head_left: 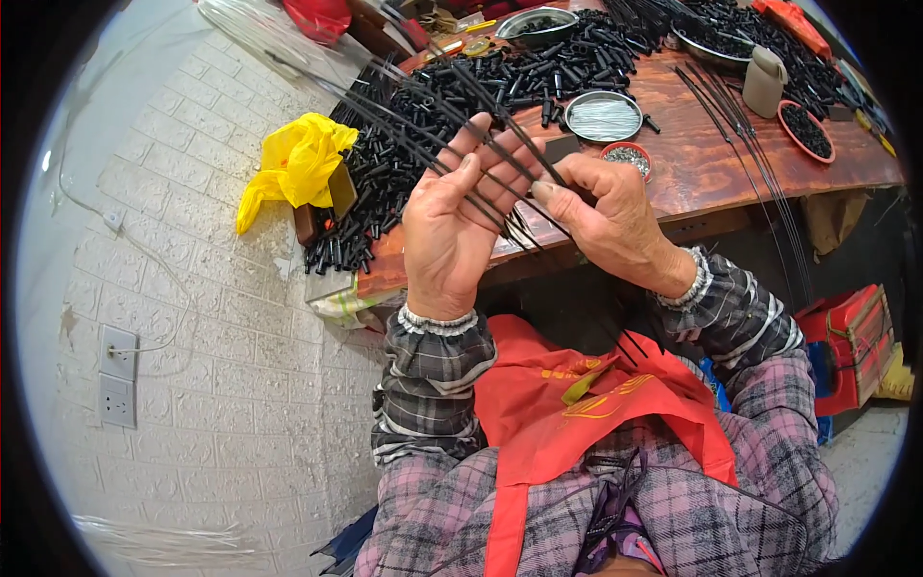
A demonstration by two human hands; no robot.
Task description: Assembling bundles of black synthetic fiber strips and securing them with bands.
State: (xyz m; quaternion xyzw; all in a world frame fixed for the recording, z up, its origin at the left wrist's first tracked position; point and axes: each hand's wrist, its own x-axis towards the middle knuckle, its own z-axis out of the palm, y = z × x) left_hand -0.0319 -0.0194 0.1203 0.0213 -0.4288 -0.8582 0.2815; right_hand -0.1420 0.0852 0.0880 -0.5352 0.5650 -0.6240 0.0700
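My left hand (444, 231) is turned palm up, its fingers stretched out. Several thin black rods (361, 104) lie slantwise across its fingers and palm, with the thumb over them. From the other side my right hand (611, 207) pinches a black rod between thumb and bent forefinger. The rods' far ends reach over a heap of short black tubes (500, 82) on the wooden table (683, 188). Their near ends hang above the table's front edge. How many rods the right fingers hold is hidden.
A yellow plastic bag (298, 159) sits at the table's left edge by a white brick-patterned wall (212, 308). A dish of thin pale pins (603, 117), a red-rimmed bowl of small metal parts (627, 157) and a beige bottle (764, 82) stand on the table. More rods (745, 135) overhang its front.
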